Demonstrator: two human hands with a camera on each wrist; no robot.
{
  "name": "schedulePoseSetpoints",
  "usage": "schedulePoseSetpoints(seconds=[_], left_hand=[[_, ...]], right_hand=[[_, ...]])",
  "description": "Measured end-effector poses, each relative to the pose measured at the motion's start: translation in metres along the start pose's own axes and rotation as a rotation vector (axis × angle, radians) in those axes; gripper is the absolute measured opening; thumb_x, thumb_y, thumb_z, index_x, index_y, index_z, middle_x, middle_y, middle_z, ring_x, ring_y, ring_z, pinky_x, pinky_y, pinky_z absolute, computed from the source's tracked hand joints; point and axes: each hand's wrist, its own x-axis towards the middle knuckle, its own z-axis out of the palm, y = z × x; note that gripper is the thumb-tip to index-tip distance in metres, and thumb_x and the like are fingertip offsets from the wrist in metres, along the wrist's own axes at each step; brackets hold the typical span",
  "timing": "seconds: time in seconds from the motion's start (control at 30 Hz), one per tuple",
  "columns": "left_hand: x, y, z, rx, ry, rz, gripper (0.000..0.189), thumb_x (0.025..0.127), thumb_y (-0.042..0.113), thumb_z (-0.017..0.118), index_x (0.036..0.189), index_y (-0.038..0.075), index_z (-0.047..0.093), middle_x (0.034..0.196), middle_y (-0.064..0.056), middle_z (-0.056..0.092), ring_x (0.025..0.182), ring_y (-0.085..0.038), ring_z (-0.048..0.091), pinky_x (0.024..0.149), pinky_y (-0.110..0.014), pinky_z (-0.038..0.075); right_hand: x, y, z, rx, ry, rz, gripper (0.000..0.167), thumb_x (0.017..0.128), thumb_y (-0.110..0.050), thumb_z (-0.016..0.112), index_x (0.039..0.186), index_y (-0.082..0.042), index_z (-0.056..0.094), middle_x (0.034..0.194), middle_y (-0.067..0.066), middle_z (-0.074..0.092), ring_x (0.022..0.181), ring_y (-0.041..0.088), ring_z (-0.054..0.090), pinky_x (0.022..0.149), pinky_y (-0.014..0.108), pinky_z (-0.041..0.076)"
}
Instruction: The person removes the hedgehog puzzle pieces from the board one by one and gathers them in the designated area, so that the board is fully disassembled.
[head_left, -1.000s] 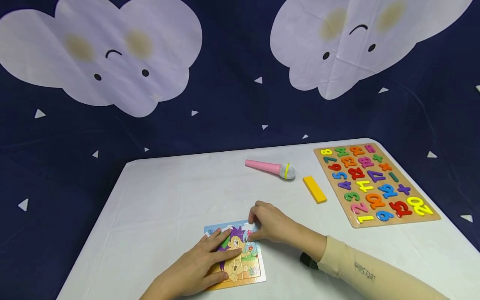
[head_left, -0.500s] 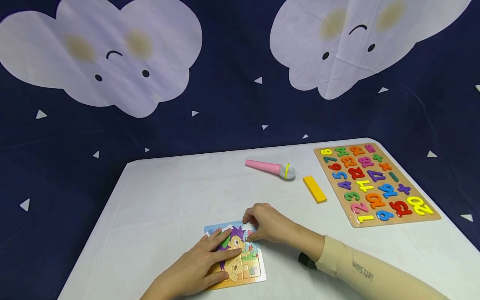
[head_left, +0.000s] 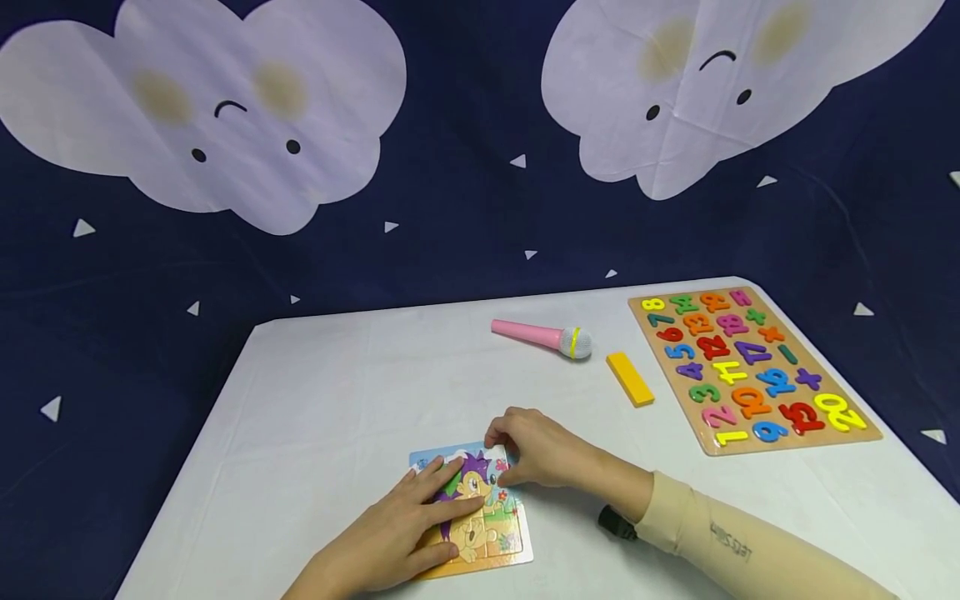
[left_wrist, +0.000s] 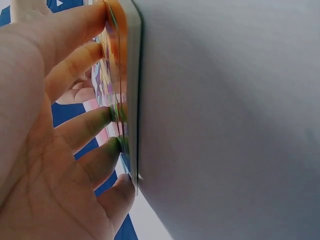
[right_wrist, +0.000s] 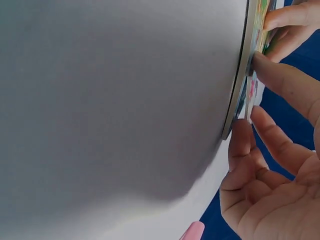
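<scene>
A small jigsaw puzzle with a purple-haired cartoon animal lies on the white table, close to its front. My left hand rests on its left part, fingers spread and straight, covering some of the picture. At the upper right corner, my right hand pinches a puzzle piece between thumb and fingers. In the right wrist view that piece sits slightly raised and tilted over the puzzle's frame. Whether it is seated cannot be told. The left wrist view shows the left fingertips pressing along the puzzle's surface.
Behind the puzzle lies a pink toy microphone with a silver head. A yellow block lies to its right, beside a wooden number board. A dark blue cloth with clouds hangs behind the table.
My right hand has shifted slightly left over the puzzle's upper right corner, then stayed nearly in place with small finger movement. The left hand has kept its place.
</scene>
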Motion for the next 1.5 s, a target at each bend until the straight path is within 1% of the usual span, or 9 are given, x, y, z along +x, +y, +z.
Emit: schedulePoseSetpoints(seconds=[0.13, 0.3, 0.4, 0.73, 0.9, 1.03, 1.17, 1.4, 1.5], left_hand=[[0.0, 0.001, 0.0, -0.006, 0.001, 0.0, 0.057, 0.102, 0.058, 0.065, 0.156, 0.047, 0.052, 0.178, -0.005, 0.03, 0.164, -0.038, 0.031, 0.124, -0.071, 0.035], [0.0, 0.002, -0.001, -0.006, 0.007, 0.002, 0.078, 0.087, 0.072, 0.076, 0.157, 0.045, 0.052, 0.178, -0.003, 0.03, 0.164, -0.037, 0.031, 0.124, -0.071, 0.036], [0.0, 0.003, -0.001, 0.015, 0.018, 0.009, 0.083, 0.084, 0.073, 0.079, 0.157, 0.045, 0.052, 0.178, -0.003, 0.031, 0.163, -0.036, 0.033, 0.123, -0.07, 0.038], [0.001, 0.002, 0.001, 0.058, 0.026, 0.007, 0.08, 0.086, 0.076, 0.075, 0.156, 0.046, 0.052, 0.177, -0.003, 0.034, 0.161, -0.035, 0.038, 0.123, -0.066, 0.041], [0.001, 0.003, 0.001, 0.071, 0.035, 0.009, 0.077, 0.086, 0.071, 0.078, 0.155, 0.046, 0.054, 0.175, -0.003, 0.037, 0.158, -0.038, 0.041, 0.122, -0.066, 0.042], [-0.004, 0.002, 0.0, 0.045, 0.021, -0.015, 0.076, 0.086, 0.069, 0.08, 0.154, 0.046, 0.055, 0.175, -0.005, 0.038, 0.157, -0.041, 0.042, 0.122, -0.067, 0.042], [-0.006, 0.002, -0.001, 0.028, 0.018, -0.015, 0.076, 0.086, 0.069, 0.08, 0.154, 0.046, 0.055, 0.174, -0.005, 0.038, 0.157, -0.042, 0.042, 0.121, -0.068, 0.041], [-0.008, 0.002, -0.001, -0.017, 0.017, -0.031, 0.075, 0.087, 0.067, 0.08, 0.154, 0.048, 0.054, 0.175, -0.004, 0.037, 0.157, -0.044, 0.041, 0.115, -0.07, 0.048], [-0.008, 0.001, -0.001, -0.023, 0.028, -0.025, 0.075, 0.087, 0.07, 0.078, 0.154, 0.048, 0.055, 0.175, -0.004, 0.037, 0.157, -0.043, 0.041, 0.113, -0.07, 0.049]], right_hand=[[-0.002, 0.0, -0.003, -0.011, -0.009, -0.006, 0.038, 0.081, -0.014, 0.095, 0.114, -0.009, 0.079, 0.096, -0.002, 0.067, 0.085, 0.009, 0.055, 0.077, 0.023, 0.051], [-0.003, 0.0, -0.002, -0.083, 0.015, -0.045, 0.039, 0.08, -0.019, 0.094, 0.116, -0.008, 0.081, 0.094, -0.003, 0.068, 0.081, 0.005, 0.053, 0.073, 0.02, 0.05], [-0.006, 0.002, -0.003, -0.116, 0.041, -0.067, 0.041, 0.077, -0.019, 0.093, 0.116, -0.008, 0.082, 0.096, -0.002, 0.069, 0.078, 0.004, 0.052, 0.07, 0.019, 0.049], [-0.028, 0.023, -0.024, -0.111, 0.079, -0.019, 0.04, 0.077, -0.018, 0.091, 0.115, -0.01, 0.082, 0.1, -0.005, 0.071, 0.081, 0.006, 0.055, 0.071, 0.021, 0.05], [-0.043, 0.037, -0.036, -0.101, 0.091, 0.029, 0.039, 0.078, -0.019, 0.091, 0.115, -0.012, 0.083, 0.098, -0.008, 0.069, 0.084, 0.008, 0.057, 0.074, 0.022, 0.052], [-0.052, 0.048, -0.042, -0.081, 0.085, 0.033, 0.038, 0.079, -0.02, 0.092, 0.115, -0.014, 0.083, 0.097, -0.01, 0.068, 0.087, 0.009, 0.058, 0.078, 0.023, 0.054], [-0.063, 0.061, -0.049, -0.068, 0.084, 0.032, 0.036, 0.078, -0.02, 0.091, 0.113, -0.016, 0.083, 0.096, -0.012, 0.067, 0.088, 0.007, 0.058, 0.081, 0.024, 0.055], [-0.079, 0.08, -0.065, -0.068, 0.083, 0.045, 0.036, 0.077, -0.019, 0.091, 0.112, -0.016, 0.084, 0.092, -0.011, 0.065, 0.085, 0.004, 0.057, 0.077, 0.022, 0.054], [-0.086, 0.086, -0.071, -0.067, 0.078, 0.065, 0.037, 0.077, -0.021, 0.093, 0.113, -0.016, 0.084, 0.091, -0.011, 0.065, 0.084, 0.004, 0.055, 0.073, 0.021, 0.051]])
